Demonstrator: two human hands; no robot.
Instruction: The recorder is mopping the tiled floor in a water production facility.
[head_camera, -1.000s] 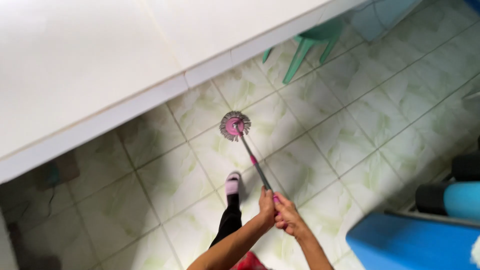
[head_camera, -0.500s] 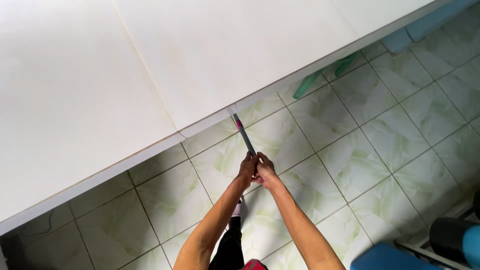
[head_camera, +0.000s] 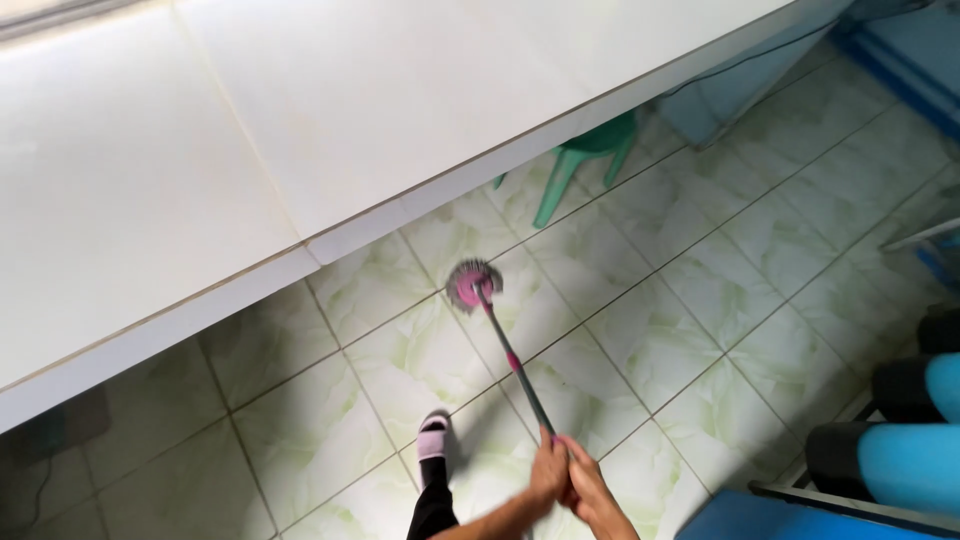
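Observation:
A spin mop with a round pink and grey head (head_camera: 471, 283) rests on the pale green tiled floor (head_camera: 700, 290). Its thin grey and pink handle (head_camera: 515, 365) slants down to my hands at the bottom of the view. My left hand (head_camera: 548, 472) and my right hand (head_camera: 592, 487) are both wrapped around the handle's lower end, close together. The mop head lies just in front of the edge of a white counter (head_camera: 330, 130). My foot in a pale sandal (head_camera: 434, 440) stands left of the handle.
A green plastic stool (head_camera: 590, 150) stands under the counter's edge. Blue and black rounded objects (head_camera: 900, 450) and a blue surface (head_camera: 770, 520) sit at the lower right. A dark cable (head_camera: 40, 480) lies on the floor at the lower left.
The mop head, pushed under the counter half a second ago, has come back out onto the open tiles. My arms have pulled back toward my body, and the view has swung right.

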